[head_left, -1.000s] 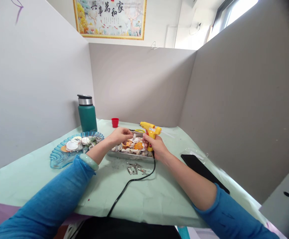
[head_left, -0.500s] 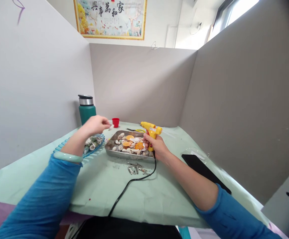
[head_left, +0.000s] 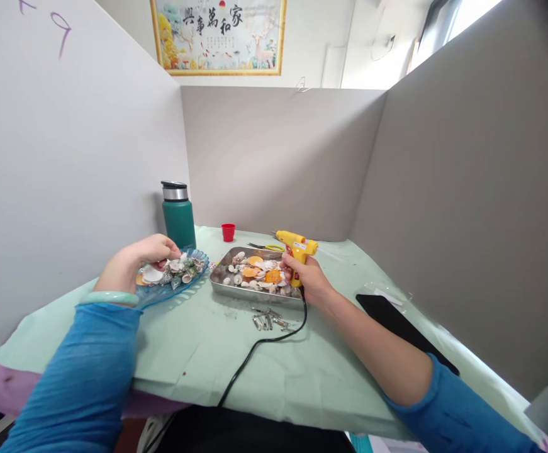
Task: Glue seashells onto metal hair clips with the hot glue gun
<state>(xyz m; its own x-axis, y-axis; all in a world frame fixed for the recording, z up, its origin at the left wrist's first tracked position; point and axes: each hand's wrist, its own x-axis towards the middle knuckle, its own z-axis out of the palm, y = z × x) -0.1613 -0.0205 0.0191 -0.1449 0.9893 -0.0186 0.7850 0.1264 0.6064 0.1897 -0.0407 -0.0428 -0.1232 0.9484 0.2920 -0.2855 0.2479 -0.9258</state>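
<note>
My right hand (head_left: 306, 275) is wrapped round the grip of a yellow hot glue gun (head_left: 298, 248), its nozzle pointing to the far left over the tray's right side. A black cord (head_left: 267, 341) runs from the grip down off the front edge. On the left, my left hand (head_left: 153, 250) reaches over a blue scalloped glass plate (head_left: 202, 259), fingers pinched together at a heap of shells (head_left: 182, 270). What sits between those fingertips is too small to make out. Between my hands stands a metal tray (head_left: 224, 289) holding white and orange shells (head_left: 255, 269).
Silver clips or pins (head_left: 268, 319) lie before the tray. Behind it are yellow-handled pliers (head_left: 271, 247) and a red cup (head_left: 228, 233). A green bottle (head_left: 178, 220) stands behind the plate; a black flat object (head_left: 403, 330) lies right. Grey panels (head_left: 278, 157) enclose the table.
My left hand has moved left and down from near the red cup, carrying a small whitish thing, to the shells on the plate. The right hand keeps its hold; the view has shifted slightly.
</note>
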